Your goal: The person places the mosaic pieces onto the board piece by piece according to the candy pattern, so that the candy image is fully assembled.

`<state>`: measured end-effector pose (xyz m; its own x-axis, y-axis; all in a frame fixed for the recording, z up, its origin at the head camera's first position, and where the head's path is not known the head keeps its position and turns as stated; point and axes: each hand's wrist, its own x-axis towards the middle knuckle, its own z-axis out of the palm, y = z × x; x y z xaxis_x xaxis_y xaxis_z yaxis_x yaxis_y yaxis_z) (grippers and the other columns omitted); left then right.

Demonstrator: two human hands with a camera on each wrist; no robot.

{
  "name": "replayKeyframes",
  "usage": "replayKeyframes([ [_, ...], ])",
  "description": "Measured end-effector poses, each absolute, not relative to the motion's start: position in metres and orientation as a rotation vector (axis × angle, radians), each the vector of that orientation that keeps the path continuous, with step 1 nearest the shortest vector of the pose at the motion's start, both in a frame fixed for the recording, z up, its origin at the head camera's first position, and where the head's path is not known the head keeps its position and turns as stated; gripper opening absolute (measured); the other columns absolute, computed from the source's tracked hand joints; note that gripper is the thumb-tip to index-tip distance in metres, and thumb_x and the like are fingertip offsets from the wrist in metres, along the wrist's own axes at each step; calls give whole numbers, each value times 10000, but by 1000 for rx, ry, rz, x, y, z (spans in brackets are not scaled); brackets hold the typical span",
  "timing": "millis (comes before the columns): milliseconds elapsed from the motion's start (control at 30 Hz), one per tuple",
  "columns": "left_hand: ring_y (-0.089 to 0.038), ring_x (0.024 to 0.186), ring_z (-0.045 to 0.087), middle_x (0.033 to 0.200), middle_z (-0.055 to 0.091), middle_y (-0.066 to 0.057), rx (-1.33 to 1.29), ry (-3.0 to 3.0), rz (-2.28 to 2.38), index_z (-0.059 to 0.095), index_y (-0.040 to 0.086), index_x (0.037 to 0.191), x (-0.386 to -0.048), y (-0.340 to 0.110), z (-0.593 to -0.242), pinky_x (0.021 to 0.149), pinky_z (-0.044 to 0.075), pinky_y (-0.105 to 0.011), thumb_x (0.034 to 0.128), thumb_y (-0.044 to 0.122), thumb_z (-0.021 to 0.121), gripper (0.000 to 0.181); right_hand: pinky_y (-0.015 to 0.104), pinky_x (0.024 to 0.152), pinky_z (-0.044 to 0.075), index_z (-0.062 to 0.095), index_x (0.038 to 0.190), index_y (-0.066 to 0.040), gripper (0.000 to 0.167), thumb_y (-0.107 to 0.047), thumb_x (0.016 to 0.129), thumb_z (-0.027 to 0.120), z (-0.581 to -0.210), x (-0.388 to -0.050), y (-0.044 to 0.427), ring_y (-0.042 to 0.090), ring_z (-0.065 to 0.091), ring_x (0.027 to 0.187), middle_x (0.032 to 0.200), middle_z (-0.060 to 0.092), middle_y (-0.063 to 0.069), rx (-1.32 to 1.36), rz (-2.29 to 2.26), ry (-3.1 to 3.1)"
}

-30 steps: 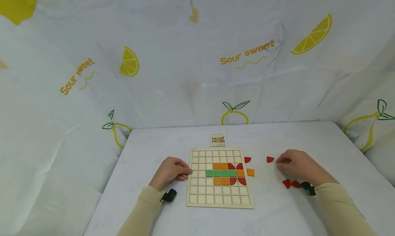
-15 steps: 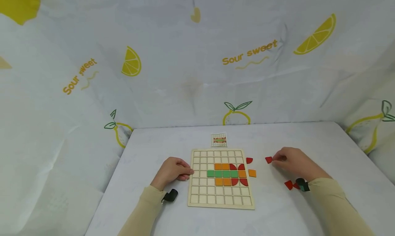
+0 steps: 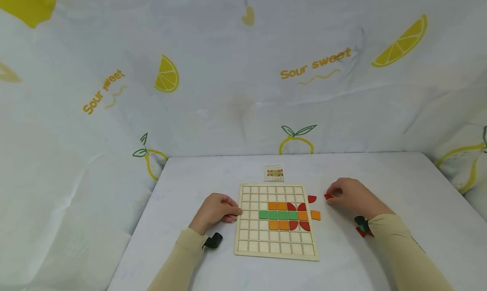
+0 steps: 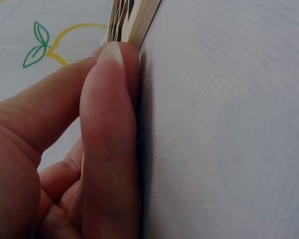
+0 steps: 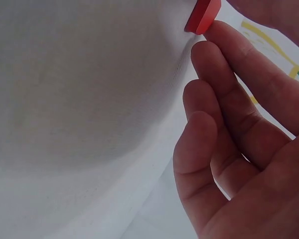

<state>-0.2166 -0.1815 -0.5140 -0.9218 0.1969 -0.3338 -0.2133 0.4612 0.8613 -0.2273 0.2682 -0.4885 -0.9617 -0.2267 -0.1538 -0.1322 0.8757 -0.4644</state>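
Note:
A wooden grid board (image 3: 277,247) lies on the table with orange, green and red pieces in its middle rows. At its left edge, my left hand (image 3: 217,210) pinches the rim between thumb and fingers; the left wrist view shows the thumb and fingertips at the board's edge (image 4: 145,20). To the right of the board, my right hand (image 3: 351,194) holds a small red piece (image 3: 328,196) by the fingertips. In the right wrist view this red piece (image 5: 204,16) is between thumb and index finger, low over the table.
A red quarter piece (image 3: 312,199) and an orange square (image 3: 316,215) lie just right of the board. A small pattern card (image 3: 274,173) is behind it. More red pieces (image 3: 360,231) lie under my right wrist, partly hidden. A cloth hangs behind the table.
My right hand has moved left to the lone red piece, taken it by the fingertips and shifted it slightly toward the board. The left hand keeps its grip on the board.

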Motion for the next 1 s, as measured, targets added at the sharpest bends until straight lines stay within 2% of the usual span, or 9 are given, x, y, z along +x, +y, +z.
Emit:
replayKeyframes([
  [233,-78,656,728,790,801,-18,-25,2327,1455,780,78,975,-215,-180,-510,653,634,-239,836,232,953,271,500,925,609,809,1058,-95,199,-202,901,869,-489,-226,265,225,645,969,1012,742,11,-331,-671,2859],
  [667,-73,642,721,780,796,-15,-28,2324,1457,772,69,984,-215,-179,-511,643,633,-237,839,217,950,274,526,915,614,811,1058,-97,195,-206,907,871,-486,-221,266,252,644,968,1017,745,38,-281,-663,2876],
  [833,-77,642,727,782,800,-21,-31,2313,1470,771,71,983,-217,-180,-513,639,635,-239,837,215,952,275,535,938,618,807,1066,-92,205,-205,910,874,-479,-224,248,263,667,994,1038,754,41,-335,-702,2881],
  [1000,-79,640,728,782,800,-26,-27,2312,1473,771,71,979,-218,-180,-515,636,634,-237,833,216,954,275,508,968,615,813,1058,-147,185,-261,925,873,-476,-228,214,236,664,1026,1047,747,3,-361,-769,2846],
])
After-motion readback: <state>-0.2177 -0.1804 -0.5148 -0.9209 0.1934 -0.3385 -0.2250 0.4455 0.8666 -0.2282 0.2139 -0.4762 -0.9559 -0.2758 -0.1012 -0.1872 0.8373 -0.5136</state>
